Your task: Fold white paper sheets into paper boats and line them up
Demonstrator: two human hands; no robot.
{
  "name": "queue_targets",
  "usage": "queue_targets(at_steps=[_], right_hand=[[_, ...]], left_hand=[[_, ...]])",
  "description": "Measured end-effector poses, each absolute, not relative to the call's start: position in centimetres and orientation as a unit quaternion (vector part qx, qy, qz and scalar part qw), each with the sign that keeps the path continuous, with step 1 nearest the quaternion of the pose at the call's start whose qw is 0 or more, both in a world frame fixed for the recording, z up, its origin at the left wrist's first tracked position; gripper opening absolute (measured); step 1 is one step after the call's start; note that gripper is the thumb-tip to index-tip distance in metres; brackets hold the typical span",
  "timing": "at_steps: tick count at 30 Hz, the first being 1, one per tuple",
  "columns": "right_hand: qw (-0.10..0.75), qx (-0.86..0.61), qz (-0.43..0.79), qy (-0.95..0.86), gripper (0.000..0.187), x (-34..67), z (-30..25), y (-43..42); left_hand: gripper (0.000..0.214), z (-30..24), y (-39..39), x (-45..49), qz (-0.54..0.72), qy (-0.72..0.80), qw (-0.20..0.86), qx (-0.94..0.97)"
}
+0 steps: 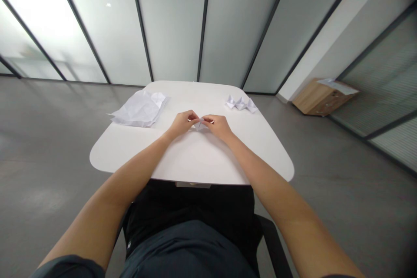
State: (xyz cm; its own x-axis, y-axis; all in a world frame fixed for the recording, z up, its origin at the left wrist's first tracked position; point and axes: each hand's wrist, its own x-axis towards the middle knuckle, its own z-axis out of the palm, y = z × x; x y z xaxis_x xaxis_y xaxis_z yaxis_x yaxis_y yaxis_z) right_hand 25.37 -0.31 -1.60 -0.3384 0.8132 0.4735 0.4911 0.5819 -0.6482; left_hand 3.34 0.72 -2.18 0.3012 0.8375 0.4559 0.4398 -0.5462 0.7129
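A small folded piece of white paper (199, 124) lies at the middle of the white table (195, 160). My left hand (183, 123) pinches its left side, fingers closed on it. My right hand (218, 125) pinches its right side in the same way. Both hands rest on the tabletop, fingertips almost meeting over the paper. Most of the paper is hidden between the fingers.
A pile of crumpled white paper sheets (140, 108) lies at the table's left. Several small folded paper shapes (241, 103) sit in a row at the far right. A cardboard box (321, 95) stands on the floor by the right wall. Glass partitions run behind the table.
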Motion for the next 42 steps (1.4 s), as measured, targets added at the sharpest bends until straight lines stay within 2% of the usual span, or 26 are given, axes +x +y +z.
queue_targets(at_steps=[8, 15, 20, 24, 30, 33, 42], right_hand=[[0.460, -0.435, 0.227, -0.740, 0.022, 25.6, -2.3, 0.5], [0.497, -0.428, 0.272, -0.705, 0.026, 26.1, -2.7, 1.0], [0.512, -0.419, 0.296, -0.689, 0.025, 26.0, -2.3, 0.8], [0.530, -0.419, 0.321, -0.664, 0.028, 26.0, -1.9, 0.6], [0.519, -0.443, 0.330, -0.652, 0.025, 26.1, -1.7, 0.5], [0.514, -0.450, 0.332, -0.651, 0.026, 26.1, -1.6, 0.3], [0.468, -0.435, 0.355, -0.682, 0.044, 25.8, -1.9, -0.1]], left_hand=[[0.016, -3.1, 1.7, 3.2, 0.482, 0.416, 0.293, 0.713], [0.023, -3.3, 2.0, 3.1, 0.559, 0.372, 0.428, 0.605], [0.035, -2.4, 1.3, 2.9, 0.539, 0.350, 0.481, 0.596], [0.029, -2.2, 1.0, 2.9, 0.539, 0.356, 0.486, 0.588], [0.051, -2.6, 0.9, 2.7, 0.509, 0.344, 0.457, 0.643], [0.055, -3.0, 1.1, 2.7, 0.512, 0.363, 0.435, 0.645], [0.058, -2.7, 1.1, 3.2, 0.555, 0.370, 0.396, 0.631]])
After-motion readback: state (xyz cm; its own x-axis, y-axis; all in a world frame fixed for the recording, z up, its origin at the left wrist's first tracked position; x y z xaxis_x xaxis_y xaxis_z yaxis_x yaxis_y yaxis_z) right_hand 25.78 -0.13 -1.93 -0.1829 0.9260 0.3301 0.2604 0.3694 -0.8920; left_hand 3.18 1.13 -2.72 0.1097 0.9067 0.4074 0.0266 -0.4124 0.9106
